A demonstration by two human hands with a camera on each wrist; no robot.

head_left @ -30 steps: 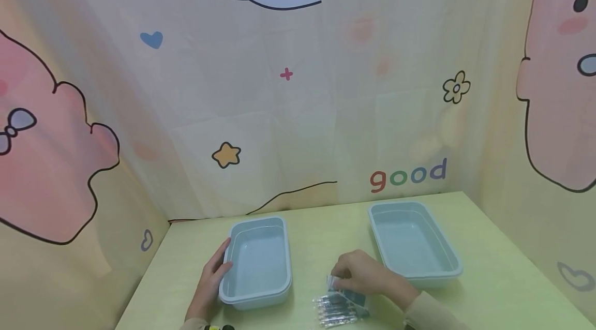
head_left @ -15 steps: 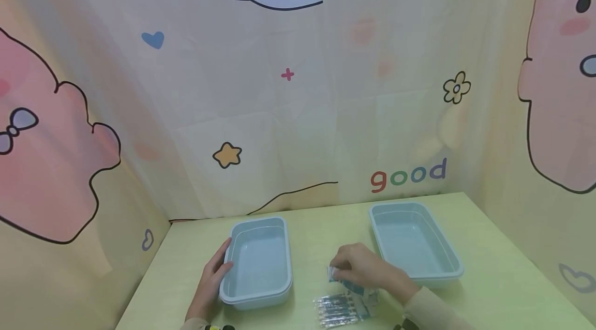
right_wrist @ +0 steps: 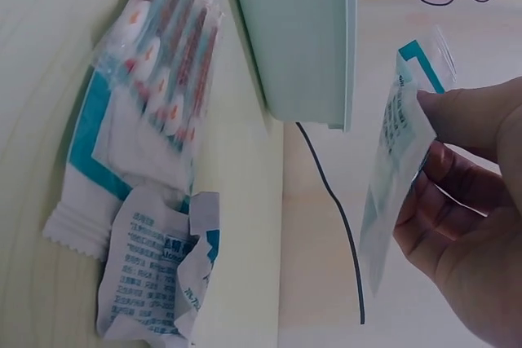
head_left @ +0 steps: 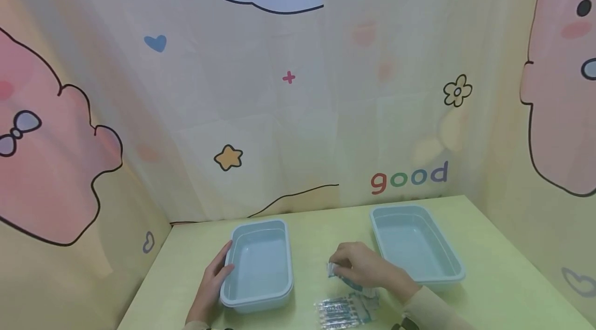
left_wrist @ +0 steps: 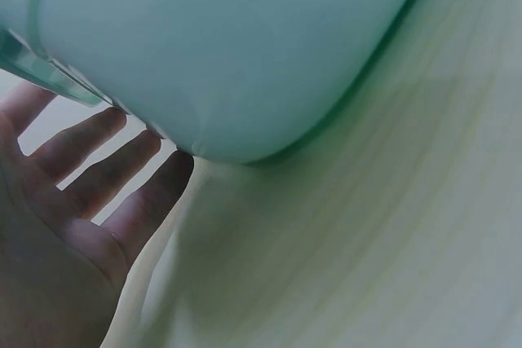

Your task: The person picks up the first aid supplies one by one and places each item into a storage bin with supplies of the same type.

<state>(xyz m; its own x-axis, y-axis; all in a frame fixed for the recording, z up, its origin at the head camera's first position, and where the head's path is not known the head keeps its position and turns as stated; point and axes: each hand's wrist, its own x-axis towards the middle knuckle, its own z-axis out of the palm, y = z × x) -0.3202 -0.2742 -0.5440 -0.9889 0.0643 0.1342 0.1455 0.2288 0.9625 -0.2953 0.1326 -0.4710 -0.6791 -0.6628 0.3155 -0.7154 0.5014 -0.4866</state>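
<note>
My right hand (head_left: 363,265) pinches a thin white and teal printed sachet (right_wrist: 400,144) between thumb and fingers, holding it above the pile. Below lie clear-wrapped cotton swabs (head_left: 336,312) with brownish sticks, seen closer in the right wrist view. More white and teal printed sachets (right_wrist: 147,258) overlap one another beside them. At the left, my left hand (head_left: 207,286) rests against the side of a pale blue plastic basin (head_left: 258,301). Its fairly straight fingers (left_wrist: 122,165) touch the outer wall in the left wrist view; the thumb tip lies at the rim.
A second pale blue basin (head_left: 455,270) stands at the back right, just beyond my right forearm. Both basins sit on a light yellow-green table (head_left: 321,231). A printed curtain (head_left: 307,128) with cartoon shapes encloses the back and sides.
My right hand has risen slightly off the pile with the sachet, uncovering more of the wrapped swabs and the sachets beneath. My left hand stays at the left basin.
</note>
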